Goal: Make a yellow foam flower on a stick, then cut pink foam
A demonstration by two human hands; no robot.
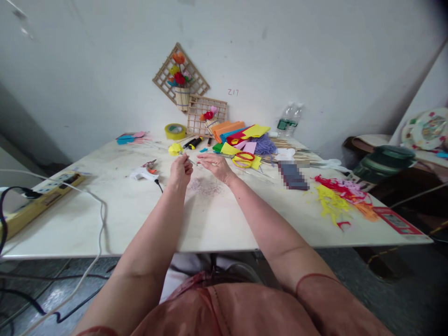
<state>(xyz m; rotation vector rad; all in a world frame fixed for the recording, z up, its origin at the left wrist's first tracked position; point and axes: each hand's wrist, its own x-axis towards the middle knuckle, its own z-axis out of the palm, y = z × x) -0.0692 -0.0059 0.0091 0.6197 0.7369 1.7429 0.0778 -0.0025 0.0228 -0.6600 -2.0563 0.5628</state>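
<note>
The left hand [181,169] is pinching one end of a thin stick [192,161] between closed fingers, and the right hand [217,165] is lying open-fingered just beside the stick's other end; whether it is touching the stick is hard to tell, the stick being so small here. Both hands are hovering low over the far middle of the table [115,219], so the work appears to be at a fitting stage, with the stick being held steady for something to go on it. The next move probably calls for a fine, steady pinch from the right hand.

A yellow foam piece [175,149] is lying just beyond the left hand, a white glue gun [143,174] to its left, and red-handled scissors [243,159] near the right hand before a heap of coloured foam sheets [241,133]. The table is pale and scuffed, standing against a plain white wall [315,56] where two lattice panels [196,98] are leaning.
</note>
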